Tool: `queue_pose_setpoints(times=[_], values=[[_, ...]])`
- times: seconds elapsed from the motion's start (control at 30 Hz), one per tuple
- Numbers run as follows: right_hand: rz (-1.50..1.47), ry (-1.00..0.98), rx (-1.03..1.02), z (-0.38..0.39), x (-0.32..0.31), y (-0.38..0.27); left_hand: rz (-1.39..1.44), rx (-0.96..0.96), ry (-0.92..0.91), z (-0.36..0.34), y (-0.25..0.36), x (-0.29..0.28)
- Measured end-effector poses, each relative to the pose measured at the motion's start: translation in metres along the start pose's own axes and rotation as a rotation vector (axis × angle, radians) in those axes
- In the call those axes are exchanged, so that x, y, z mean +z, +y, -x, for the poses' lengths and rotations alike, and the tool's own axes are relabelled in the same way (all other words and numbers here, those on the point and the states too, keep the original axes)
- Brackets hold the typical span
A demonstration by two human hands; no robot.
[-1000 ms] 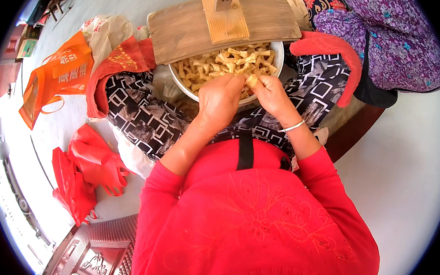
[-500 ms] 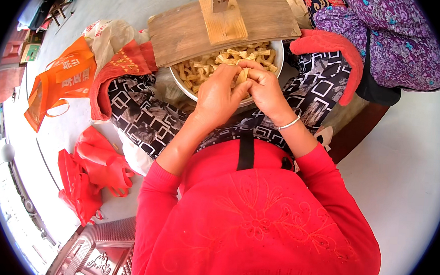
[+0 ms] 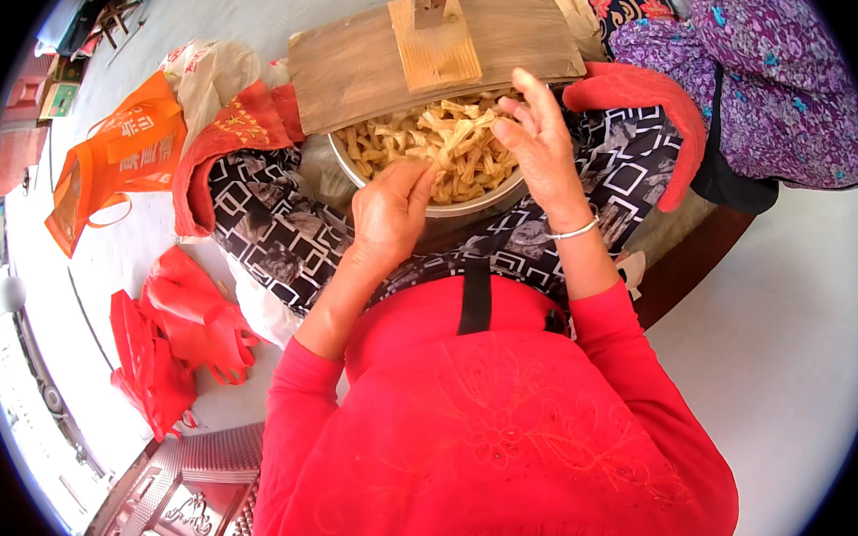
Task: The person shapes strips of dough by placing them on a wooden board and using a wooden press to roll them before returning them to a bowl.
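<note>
- Grip, left hand (image 3: 388,212): thumb beside curled fingers, tips down at the pieces (image 3: 470,139); whether clamped on one, cannot tell.
- Grip, right hand (image 3: 546,158): thumb and fingers apart, raised over the bowl's right edge; nothing visible between them.
- Pieces: yellow-brown, heaped between and below both hands; many, apparently already shaped, with narrow waists and flared ends. Number left unworked: cannot tell.
- Bowl (image 3: 481,205): pale, round, between the knees, seemingly well filled.
- Board (image 3: 342,74): wooden, across the bowl's far side.

Pale characters (image 3: 141,157) mark the orange bag (image 3: 94,178), red print (image 3: 175,57) the beige bag (image 3: 211,77).
</note>
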State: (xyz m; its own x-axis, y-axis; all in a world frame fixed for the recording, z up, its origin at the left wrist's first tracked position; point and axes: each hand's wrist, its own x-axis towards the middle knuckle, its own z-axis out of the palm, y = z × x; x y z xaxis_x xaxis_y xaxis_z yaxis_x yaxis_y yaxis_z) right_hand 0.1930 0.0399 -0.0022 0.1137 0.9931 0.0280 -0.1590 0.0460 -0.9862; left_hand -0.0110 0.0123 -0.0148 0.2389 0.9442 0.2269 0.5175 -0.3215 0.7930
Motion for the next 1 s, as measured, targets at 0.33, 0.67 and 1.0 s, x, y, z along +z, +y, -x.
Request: queue_pose_setpoints(times=[0.33,0.67,1.0], values=[[0.808,-0.248,-0.11,0.008,0.018,-0.052,-0.441,0.517,0.128,-0.038,0.019,-0.014],[0.796,-0.101,-0.2,0.01,0.028,-0.014,-0.428,0.287,0.066,-0.026,0.025,0.001],[0.437,-0.427,-0.005,-0.006,-0.004,0.001,0.497,-0.233,-0.274,-0.022,-0.008,-0.012]])
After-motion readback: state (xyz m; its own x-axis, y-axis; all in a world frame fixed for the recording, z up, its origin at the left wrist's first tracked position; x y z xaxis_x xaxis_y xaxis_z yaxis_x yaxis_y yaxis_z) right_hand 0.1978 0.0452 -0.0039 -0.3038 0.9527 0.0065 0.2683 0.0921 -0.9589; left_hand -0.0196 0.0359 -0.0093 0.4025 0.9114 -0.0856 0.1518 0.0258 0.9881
